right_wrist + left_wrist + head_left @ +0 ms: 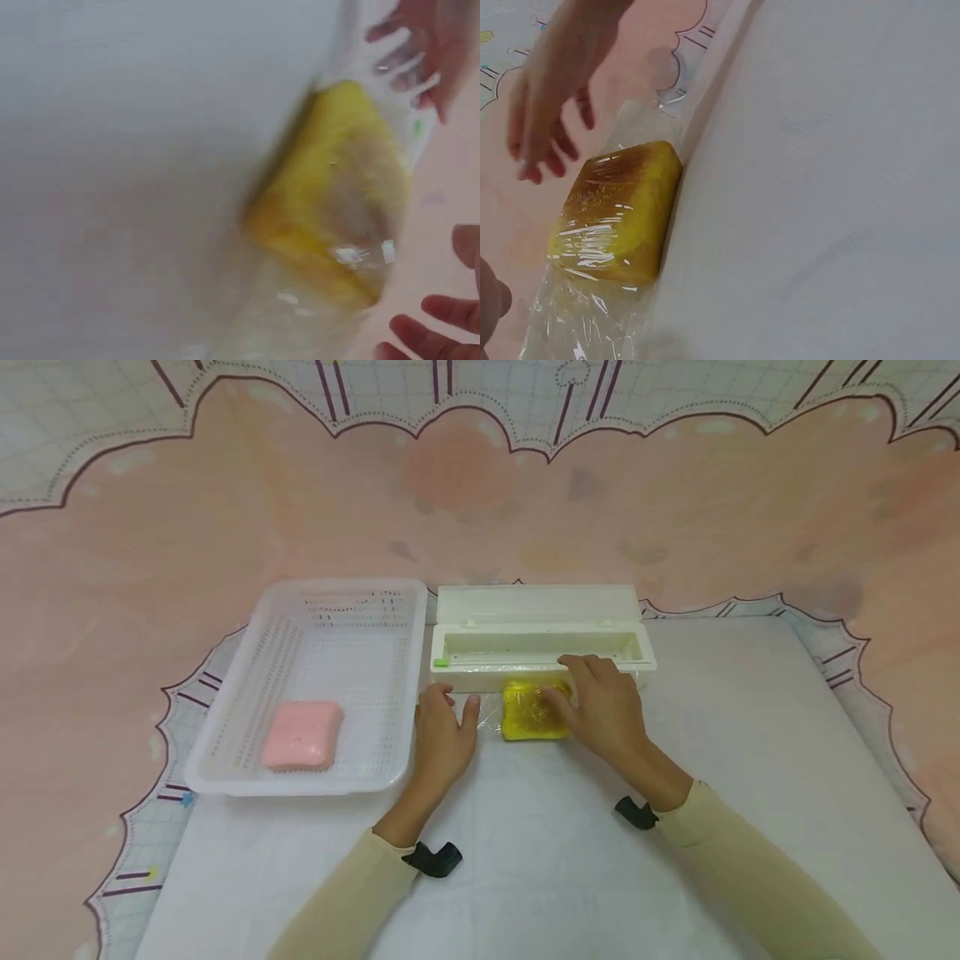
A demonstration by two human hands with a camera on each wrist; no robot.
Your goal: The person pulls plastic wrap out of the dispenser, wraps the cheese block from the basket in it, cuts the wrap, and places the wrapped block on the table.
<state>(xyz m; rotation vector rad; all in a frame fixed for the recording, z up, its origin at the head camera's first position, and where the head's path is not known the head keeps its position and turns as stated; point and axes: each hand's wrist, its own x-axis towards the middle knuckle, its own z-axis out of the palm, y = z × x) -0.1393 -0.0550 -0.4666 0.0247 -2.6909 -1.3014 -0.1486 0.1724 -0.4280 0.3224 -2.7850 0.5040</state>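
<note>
A yellow bar of soap (531, 717) lies in front of a long white cling film box (480, 680), whose lid (536, 605) stands up. Clear film (592, 319) covers the bar and trails past it in both wrist views. My right hand (611, 710) hovers at the bar's right side, overlapping its edge in the head view; its fingers spread loosely in the right wrist view. On the other side, my left hand (444, 735) is beside the film (490, 712), between the bar and a white basket (288, 788), with relaxed fingers and nothing in its grasp.
Inside the basket, a pink bar of soap (302, 735) lies toward the near left. A small green slider (442, 662) sits at the left end of the box's rim. White cloth (540, 877) covers the table, and a patterned peach sheet (300, 518) hangs behind it.
</note>
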